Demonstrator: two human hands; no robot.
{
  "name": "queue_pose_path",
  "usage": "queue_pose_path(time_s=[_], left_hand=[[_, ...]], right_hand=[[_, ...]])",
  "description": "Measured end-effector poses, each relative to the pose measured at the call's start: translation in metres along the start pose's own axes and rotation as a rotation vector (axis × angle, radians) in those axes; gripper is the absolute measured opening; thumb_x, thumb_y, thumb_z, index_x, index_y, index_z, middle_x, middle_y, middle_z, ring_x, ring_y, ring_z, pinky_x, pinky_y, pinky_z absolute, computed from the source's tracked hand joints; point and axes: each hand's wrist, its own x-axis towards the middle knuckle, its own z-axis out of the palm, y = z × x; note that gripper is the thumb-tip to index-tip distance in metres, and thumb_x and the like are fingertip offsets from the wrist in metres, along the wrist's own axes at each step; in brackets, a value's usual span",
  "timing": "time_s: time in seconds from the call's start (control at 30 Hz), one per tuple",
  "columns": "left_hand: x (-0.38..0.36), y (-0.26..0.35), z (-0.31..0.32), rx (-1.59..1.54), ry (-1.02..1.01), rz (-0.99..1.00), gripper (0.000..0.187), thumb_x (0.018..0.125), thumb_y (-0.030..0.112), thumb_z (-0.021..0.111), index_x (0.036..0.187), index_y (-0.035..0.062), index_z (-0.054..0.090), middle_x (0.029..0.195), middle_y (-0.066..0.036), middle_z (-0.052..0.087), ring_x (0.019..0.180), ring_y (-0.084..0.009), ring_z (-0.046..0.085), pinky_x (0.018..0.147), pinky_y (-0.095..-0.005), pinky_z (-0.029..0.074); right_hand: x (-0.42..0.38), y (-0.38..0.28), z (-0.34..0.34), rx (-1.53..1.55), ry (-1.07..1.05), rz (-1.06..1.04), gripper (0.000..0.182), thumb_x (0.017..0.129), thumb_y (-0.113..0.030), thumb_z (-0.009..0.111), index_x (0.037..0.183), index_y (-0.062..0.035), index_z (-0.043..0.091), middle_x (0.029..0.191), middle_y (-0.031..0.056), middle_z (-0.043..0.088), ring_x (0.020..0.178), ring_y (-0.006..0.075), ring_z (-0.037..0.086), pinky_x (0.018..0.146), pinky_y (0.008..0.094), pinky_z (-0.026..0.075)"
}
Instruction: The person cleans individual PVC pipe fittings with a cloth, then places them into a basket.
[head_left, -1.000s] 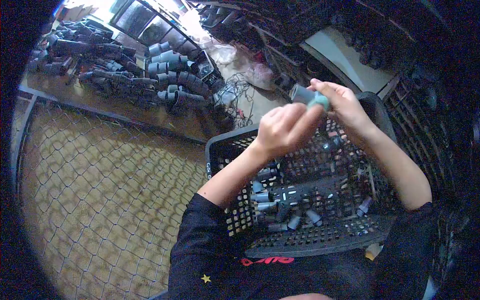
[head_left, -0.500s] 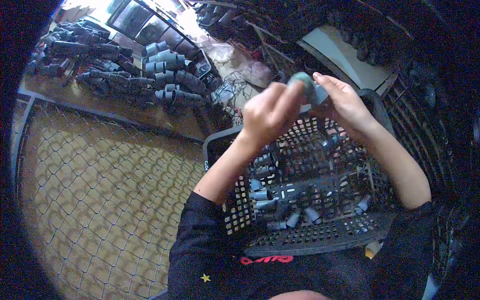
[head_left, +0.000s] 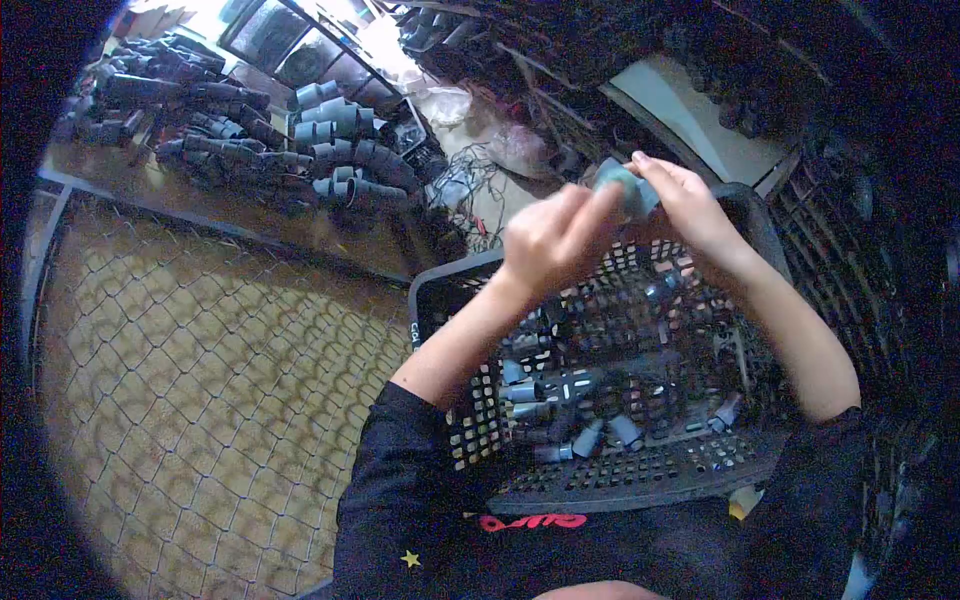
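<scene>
My right hand (head_left: pixel 690 205) grips a blue-grey plastic fitting (head_left: pixel 641 193) above the far side of a black plastic crate (head_left: pixel 600 497). On the fitting's left side, my left hand (head_left: pixel 558 232) has its fingers curled round a greenish piece (head_left: pixel 612 176) at the fitting's end. Motion blurs the left fingers, and the exact shape of the piece is unclear. Inside the crate, below both hands, lie several small grey fittings (head_left: pixel 625 432), mostly along the near and left sides.
Many grey pipe fittings (head_left: pixel 335 122) are piled on a surface at the upper left. Wire mesh (head_left: pixel 200 380) stands left of the crate. Clear plastic bags (head_left: pixel 515 148) and dark cords lie beyond it. A pale board (head_left: pixel 690 110) leans at the upper right.
My left hand has shifted slightly right and down, staying at the fitting. My right hand has barely moved.
</scene>
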Motion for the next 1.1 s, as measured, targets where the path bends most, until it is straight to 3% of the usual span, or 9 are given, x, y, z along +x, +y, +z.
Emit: queue_pose_path(time_s=[0.07, 0.27, 0.57, 0.63, 0.7, 0.8, 0.83, 1.03, 1.1], left_hand=[[-0.008, 0.006, 0.005, 0.002, -0.023, 0.027, 0.04, 0.077, 0.008, 0.07, 0.116, 0.0049, 0.061, 0.073, -0.007, 0.06, 0.054, -0.0212, 0.058, 0.046, -0.0327, 0.046], [0.002, 0.002, -0.006, 0.051, -0.002, -0.14, 0.036, 0.084, 0.009, 0.065, 0.118, 0.001, 0.057, 0.078, -0.012, 0.059, 0.055, -0.0253, 0.058, 0.048, -0.0344, 0.048], [0.003, -0.003, -0.005, -0.018, 0.12, 0.053, 0.036, 0.08, 0.005, 0.064, 0.116, 0.0025, 0.057, 0.081, -0.012, 0.062, 0.059, -0.0244, 0.06, 0.049, -0.0339, 0.049], [-0.001, 0.003, -0.01, 0.022, -0.101, 0.18, 0.034, 0.073, 0.011, 0.07, 0.105, 0.0068, 0.062, 0.08, -0.01, 0.062, 0.061, -0.0224, 0.061, 0.05, -0.033, 0.049], [0.0, 0.003, -0.013, 0.023, -0.105, 0.278, 0.031, 0.072, 0.014, 0.071, 0.102, 0.0076, 0.063, 0.079, -0.009, 0.061, 0.06, -0.0213, 0.06, 0.049, -0.032, 0.048], [-0.002, -0.01, 0.0, 0.021, 0.102, 0.127, 0.036, 0.071, 0.016, 0.068, 0.106, 0.0119, 0.062, 0.075, -0.002, 0.057, 0.057, -0.0168, 0.057, 0.047, -0.0305, 0.044], [-0.004, -0.009, -0.001, 0.06, 0.072, 0.022, 0.038, 0.071, 0.015, 0.068, 0.108, 0.0107, 0.061, 0.075, -0.003, 0.057, 0.057, -0.0172, 0.057, 0.047, -0.0301, 0.045], [0.002, -0.001, -0.004, 0.084, 0.062, 0.191, 0.034, 0.075, 0.017, 0.067, 0.109, 0.0098, 0.064, 0.075, -0.003, 0.058, 0.057, -0.0158, 0.058, 0.048, -0.0282, 0.046], [0.002, -0.007, -0.003, 0.122, 0.006, -0.01, 0.037, 0.077, 0.018, 0.067, 0.112, 0.0097, 0.061, 0.075, -0.002, 0.056, 0.057, -0.0168, 0.057, 0.048, -0.0291, 0.046]], right_hand=[[-0.002, 0.005, 0.003, -0.039, 0.062, -0.003, 0.043, 0.099, -0.044, 0.044, 0.1, -0.0044, 0.061, 0.08, 0.005, 0.065, 0.066, 0.0145, 0.064, 0.056, 0.026, 0.051], [-0.011, -0.016, -0.001, 0.026, -0.165, 0.138, 0.043, 0.102, -0.041, 0.033, 0.102, -0.0052, 0.057, 0.076, 0.0086, 0.063, 0.066, 0.0162, 0.064, 0.055, 0.0291, 0.052], [-0.01, -0.009, 0.005, 0.256, -0.054, 0.164, 0.043, 0.101, -0.043, 0.037, 0.106, -0.0047, 0.055, 0.085, 0.0066, 0.063, 0.068, 0.0151, 0.062, 0.059, 0.0302, 0.052], [-0.008, -0.01, 0.007, 0.229, -0.075, 0.184, 0.043, 0.101, -0.043, 0.038, 0.106, -0.0051, 0.056, 0.087, 0.005, 0.063, 0.069, 0.0142, 0.061, 0.059, 0.0301, 0.052], [-0.009, -0.014, 0.01, 0.167, -0.11, 0.253, 0.043, 0.101, -0.044, 0.039, 0.106, -0.0055, 0.058, 0.087, 0.0032, 0.062, 0.07, 0.0134, 0.06, 0.059, 0.03, 0.052], [-0.013, -0.016, 0.002, 0.124, -0.179, 0.233, 0.041, 0.1, -0.043, 0.041, 0.105, -0.0076, 0.06, 0.084, 0.0017, 0.061, 0.067, 0.0112, 0.058, 0.057, 0.0268, 0.049], [-0.013, -0.019, 0.002, 0.109, -0.205, 0.224, 0.04, 0.1, -0.043, 0.042, 0.105, -0.0084, 0.061, 0.083, 0.0012, 0.061, 0.066, 0.0105, 0.057, 0.056, 0.0258, 0.048], [-0.009, -0.018, -0.001, 0.047, -0.135, 0.166, 0.044, 0.097, -0.049, 0.046, 0.103, -0.0088, 0.063, 0.082, -0.0019, 0.061, 0.067, 0.0074, 0.056, 0.057, 0.0233, 0.047], [-0.012, -0.021, 0.001, 0.041, -0.149, 0.144, 0.047, 0.096, -0.051, 0.046, 0.107, -0.0091, 0.063, 0.086, -0.0019, 0.062, 0.071, 0.0072, 0.057, 0.062, 0.0229, 0.047]])
